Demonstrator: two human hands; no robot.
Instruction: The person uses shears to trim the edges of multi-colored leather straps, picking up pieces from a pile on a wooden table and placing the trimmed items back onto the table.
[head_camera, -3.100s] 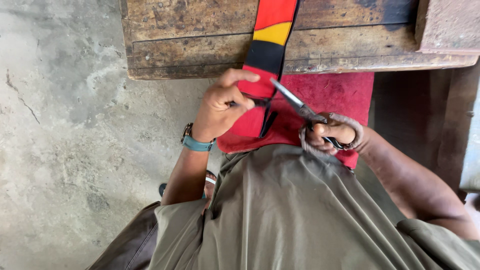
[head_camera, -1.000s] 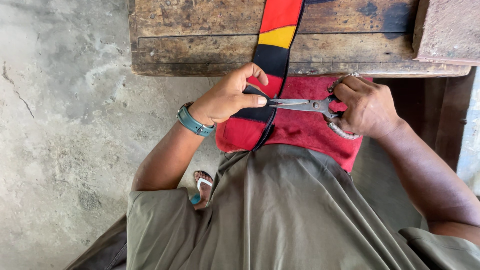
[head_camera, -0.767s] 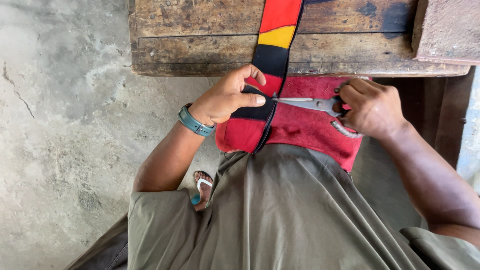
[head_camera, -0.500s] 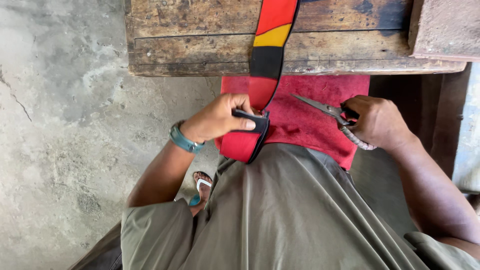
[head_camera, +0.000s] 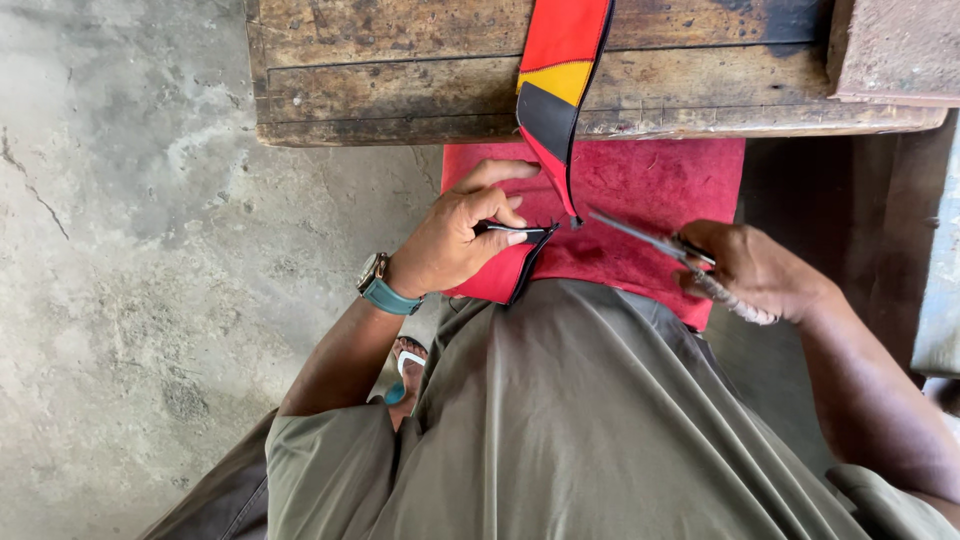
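Red suede-like leather sheet (head_camera: 640, 200) hangs off a rough, cracked wooden bench (head_camera: 400, 90) onto the lap, w/ a long smooth strap (head_camera: 555, 80) in red, yellow & black panels running down over it to a narrow point. Left hand (head_camera: 460, 240), wearing a teal-banded watch (head_camera: 380, 290), is curled shut, thumb & fingers pinching a thin black edge strip (head_camera: 520, 232) just below the strap tip; right hand (head_camera: 755, 270) is closed round the wrapped handles of steel scissors (head_camera: 650, 240), blades together, tip pointing at the strap end, just apart from it. Olive shirt (head_camera: 600, 430) fills the foreground & covers the sheet's lower edge; bare concrete floor (head_camera: 130, 250) at left, sandalled foot (head_camera: 405, 365) below the left forearm.
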